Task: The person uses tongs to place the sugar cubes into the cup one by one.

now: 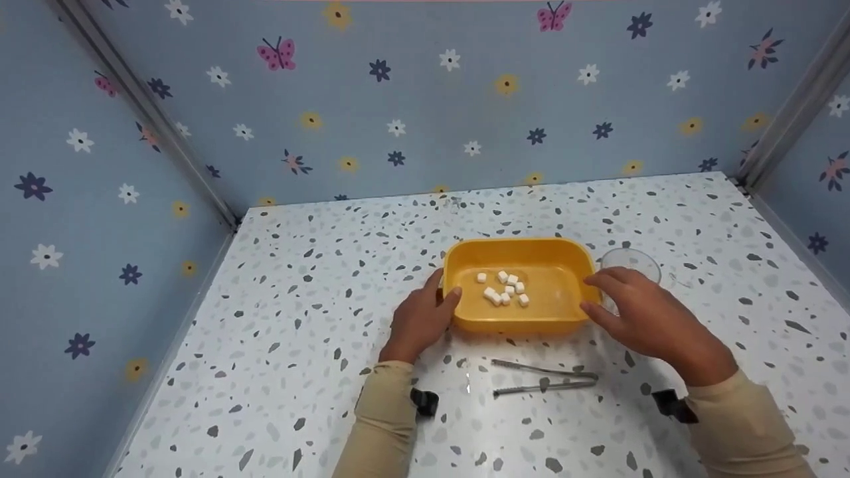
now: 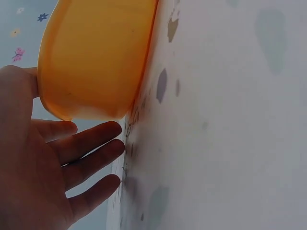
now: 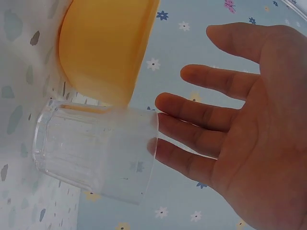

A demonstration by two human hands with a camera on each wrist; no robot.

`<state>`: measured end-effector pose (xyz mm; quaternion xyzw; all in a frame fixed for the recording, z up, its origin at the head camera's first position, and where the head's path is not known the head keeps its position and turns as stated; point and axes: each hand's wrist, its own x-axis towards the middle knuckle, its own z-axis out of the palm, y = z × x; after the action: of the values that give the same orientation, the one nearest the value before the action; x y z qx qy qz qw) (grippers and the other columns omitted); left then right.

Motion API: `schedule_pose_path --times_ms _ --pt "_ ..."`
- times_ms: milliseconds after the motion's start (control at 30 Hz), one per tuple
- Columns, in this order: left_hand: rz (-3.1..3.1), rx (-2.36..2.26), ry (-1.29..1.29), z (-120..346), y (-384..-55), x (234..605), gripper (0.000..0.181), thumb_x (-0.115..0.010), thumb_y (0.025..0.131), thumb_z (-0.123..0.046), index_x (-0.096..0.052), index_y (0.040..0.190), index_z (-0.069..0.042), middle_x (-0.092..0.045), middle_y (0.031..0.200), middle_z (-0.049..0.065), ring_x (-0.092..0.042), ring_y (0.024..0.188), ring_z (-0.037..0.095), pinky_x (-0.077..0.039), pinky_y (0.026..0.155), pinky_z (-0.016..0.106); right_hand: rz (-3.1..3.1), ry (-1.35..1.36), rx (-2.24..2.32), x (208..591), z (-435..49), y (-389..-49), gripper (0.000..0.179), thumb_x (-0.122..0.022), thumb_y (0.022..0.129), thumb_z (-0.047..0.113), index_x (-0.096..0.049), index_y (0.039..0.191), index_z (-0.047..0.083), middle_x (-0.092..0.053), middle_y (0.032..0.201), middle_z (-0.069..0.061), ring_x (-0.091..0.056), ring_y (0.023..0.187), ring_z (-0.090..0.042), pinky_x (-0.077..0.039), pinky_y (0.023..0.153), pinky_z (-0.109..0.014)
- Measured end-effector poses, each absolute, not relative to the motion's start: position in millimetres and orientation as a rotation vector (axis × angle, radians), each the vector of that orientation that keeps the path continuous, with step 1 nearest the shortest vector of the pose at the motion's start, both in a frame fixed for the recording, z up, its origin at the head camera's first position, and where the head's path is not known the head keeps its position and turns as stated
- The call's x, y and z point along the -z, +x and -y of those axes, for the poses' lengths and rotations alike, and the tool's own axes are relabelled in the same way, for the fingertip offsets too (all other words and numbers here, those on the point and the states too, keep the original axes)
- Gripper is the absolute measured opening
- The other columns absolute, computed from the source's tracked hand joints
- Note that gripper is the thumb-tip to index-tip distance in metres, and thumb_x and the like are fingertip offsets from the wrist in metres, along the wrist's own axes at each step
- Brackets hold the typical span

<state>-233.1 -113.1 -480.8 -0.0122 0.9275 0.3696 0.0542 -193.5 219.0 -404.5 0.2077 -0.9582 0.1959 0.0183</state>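
We see the yellow tub [image 1: 518, 326] right of centre, its long axis running left to right, white cubes [image 1: 510, 290] inside. At its ends, left hand [image 1: 422, 320] and right hand [image 1: 641, 318] have fingers spread apart; a glass [image 3: 93, 148] stands just beside the right. The worktop [image 1: 299, 372] stretches widest leftward.

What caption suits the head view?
Left hand and right hand flank a yellow tub of white cubes, tongs in front, a glass beside.

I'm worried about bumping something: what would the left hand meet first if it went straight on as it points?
Probably the yellow tray, at its left end; the left hand overlaps its rim, though contact is unclear.
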Motion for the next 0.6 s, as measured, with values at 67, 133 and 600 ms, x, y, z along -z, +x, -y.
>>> schedule_pose_path --times_ms 67,133,600 --pt "-2.808 -1.149 -0.051 112.2 -234.2 480.4 0.070 -0.047 0.100 -0.055 -0.029 0.160 -0.024 -0.062 0.132 0.006 -0.059 0.111 0.022 -0.044 0.100 0.046 2.969 0.643 -0.613 405.4 -218.8 -193.1 0.045 -0.064 0.098 0.033 -0.062 0.132 0.004 -0.055 0.137 -0.019 -0.051 0.125 -0.040 -0.043 0.099 -0.060" --pt "-2.796 -1.182 -0.062 111.5 -235.5 480.8 0.070 -0.049 0.099 -0.052 -0.028 0.160 -0.024 -0.063 0.131 0.005 -0.060 0.108 0.021 -0.044 0.100 0.046 2.954 0.646 -0.626 406.8 -218.5 -192.3 0.044 -0.065 0.098 0.032 -0.062 0.132 0.004 -0.055 0.136 -0.020 -0.051 0.125 -0.040 -0.043 0.099 -0.061" --pt "-2.818 -1.236 -0.129 104.3 -239.3 481.3 0.071 -0.052 0.092 -0.033 -0.029 0.159 -0.033 -0.065 0.122 0.001 -0.059 0.090 0.020 -0.046 0.083 0.042 2.925 0.689 -0.680 410.4 -212.4 -184.6 0.044 -0.069 0.095 0.026 -0.062 0.133 0.004 -0.054 0.138 -0.019 -0.049 0.127 -0.039 -0.043 0.100 -0.059"
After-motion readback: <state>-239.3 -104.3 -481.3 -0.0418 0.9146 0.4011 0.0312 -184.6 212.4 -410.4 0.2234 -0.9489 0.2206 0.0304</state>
